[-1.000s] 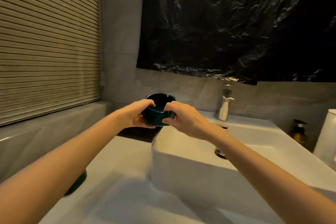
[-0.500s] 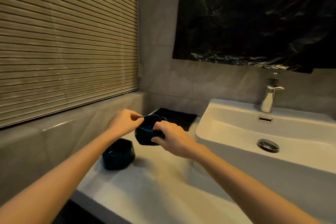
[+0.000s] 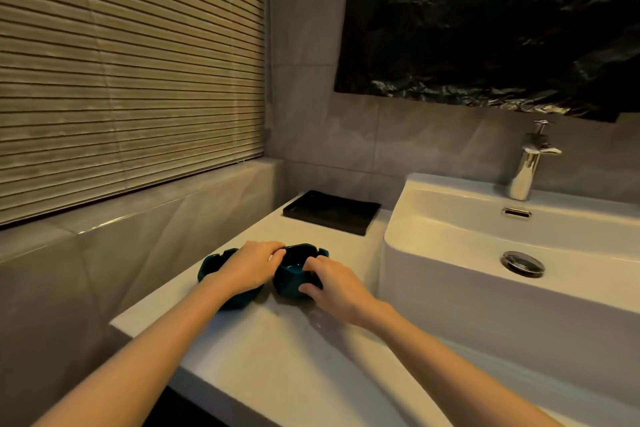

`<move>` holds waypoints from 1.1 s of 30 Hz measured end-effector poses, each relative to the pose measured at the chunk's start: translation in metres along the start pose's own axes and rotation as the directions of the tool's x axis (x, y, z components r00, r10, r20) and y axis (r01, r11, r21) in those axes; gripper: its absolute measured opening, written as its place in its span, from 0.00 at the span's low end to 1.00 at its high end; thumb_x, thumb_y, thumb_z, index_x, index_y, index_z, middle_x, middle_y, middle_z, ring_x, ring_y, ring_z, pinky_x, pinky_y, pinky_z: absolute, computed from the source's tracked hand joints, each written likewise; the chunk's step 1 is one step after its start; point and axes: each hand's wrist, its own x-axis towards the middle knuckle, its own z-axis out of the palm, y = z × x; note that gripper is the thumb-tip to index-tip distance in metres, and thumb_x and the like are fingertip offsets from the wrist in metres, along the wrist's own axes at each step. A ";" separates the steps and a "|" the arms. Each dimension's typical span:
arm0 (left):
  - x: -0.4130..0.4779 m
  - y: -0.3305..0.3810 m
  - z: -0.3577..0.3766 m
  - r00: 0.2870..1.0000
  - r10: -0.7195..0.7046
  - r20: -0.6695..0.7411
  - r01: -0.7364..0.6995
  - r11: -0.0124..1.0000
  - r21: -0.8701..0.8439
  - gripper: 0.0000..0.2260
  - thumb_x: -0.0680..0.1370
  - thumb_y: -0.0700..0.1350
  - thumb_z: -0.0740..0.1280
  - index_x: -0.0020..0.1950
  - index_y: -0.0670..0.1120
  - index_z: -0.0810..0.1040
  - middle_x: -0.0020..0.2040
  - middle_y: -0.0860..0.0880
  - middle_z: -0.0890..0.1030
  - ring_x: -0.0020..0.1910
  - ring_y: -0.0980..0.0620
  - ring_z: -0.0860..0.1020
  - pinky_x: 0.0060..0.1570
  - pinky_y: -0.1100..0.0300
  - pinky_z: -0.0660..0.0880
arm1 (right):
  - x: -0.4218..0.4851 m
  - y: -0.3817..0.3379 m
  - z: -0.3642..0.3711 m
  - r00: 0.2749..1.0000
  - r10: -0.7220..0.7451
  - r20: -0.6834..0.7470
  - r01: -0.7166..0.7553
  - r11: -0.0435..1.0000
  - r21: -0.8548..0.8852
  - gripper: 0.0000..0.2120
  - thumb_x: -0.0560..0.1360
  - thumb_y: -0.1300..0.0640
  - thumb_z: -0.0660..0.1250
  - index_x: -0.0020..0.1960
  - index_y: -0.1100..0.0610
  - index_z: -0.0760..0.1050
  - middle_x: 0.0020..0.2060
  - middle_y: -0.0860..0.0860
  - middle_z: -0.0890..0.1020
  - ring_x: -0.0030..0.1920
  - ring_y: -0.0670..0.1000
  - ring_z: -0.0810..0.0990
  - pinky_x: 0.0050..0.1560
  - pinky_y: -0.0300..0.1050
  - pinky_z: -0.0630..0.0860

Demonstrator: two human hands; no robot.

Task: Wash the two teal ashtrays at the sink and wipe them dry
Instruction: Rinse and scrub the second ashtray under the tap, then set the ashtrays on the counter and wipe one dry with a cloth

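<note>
Two teal ashtrays sit side by side on the white counter point(image 3: 263, 357) left of the sink point(image 3: 408, 225). The right ashtray point(image 3: 294, 270) is upright, its notched rim showing. My left hand point(image 3: 251, 267) pinches its left rim and my right hand point(image 3: 329, 282) holds its right side with thumb and fingers. The left ashtray point(image 3: 213, 262) is largely hidden behind my left hand and wrist. The basin is empty and the chrome faucet point(image 3: 526, 166) is not running.
A black tray point(image 3: 330, 211) lies at the back of the counter against the tiled wall. A slatted blind point(image 3: 121, 62) covers the left wall above a tiled ledge. Black plastic sheeting point(image 3: 502, 21) hangs above the sink. The counter's front edge is near my forearms.
Both hands carried the ashtray from over the sink edge leftward and down onto the counter, right beside the other ashtray. The view swung left with them.
</note>
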 end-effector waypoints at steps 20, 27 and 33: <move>-0.019 0.062 0.005 0.971 0.069 -0.229 -0.057 0.997 0.056 0.20 0.80 0.50 0.59 0.73 0.52 0.66 0.69 0.51 0.72 0.67 0.50 0.70 0.63 0.53 0.70 | -0.049 0.006 -0.052 0.995 0.024 -0.094 -0.015 0.995 0.100 0.16 0.79 0.53 0.62 0.67 0.48 0.70 0.64 0.46 0.71 0.51 0.46 0.77 0.54 0.42 0.76; -0.051 0.182 0.011 0.897 0.294 -0.331 -0.318 0.948 -0.020 0.18 0.80 0.50 0.60 0.70 0.55 0.69 0.67 0.54 0.74 0.65 0.52 0.72 0.60 0.53 0.72 | -0.154 0.029 -0.140 0.910 0.071 -0.408 -0.031 0.994 0.103 0.08 0.78 0.56 0.64 0.56 0.49 0.76 0.46 0.42 0.79 0.41 0.43 0.78 0.44 0.38 0.77; -0.062 0.295 0.051 0.813 0.527 -0.247 -0.535 0.844 0.038 0.18 0.80 0.50 0.60 0.70 0.53 0.69 0.68 0.51 0.73 0.65 0.50 0.71 0.63 0.54 0.69 | -0.272 0.075 -0.192 0.778 0.310 -0.547 -0.330 0.942 0.065 0.06 0.77 0.54 0.66 0.54 0.48 0.76 0.42 0.41 0.78 0.40 0.43 0.79 0.40 0.36 0.77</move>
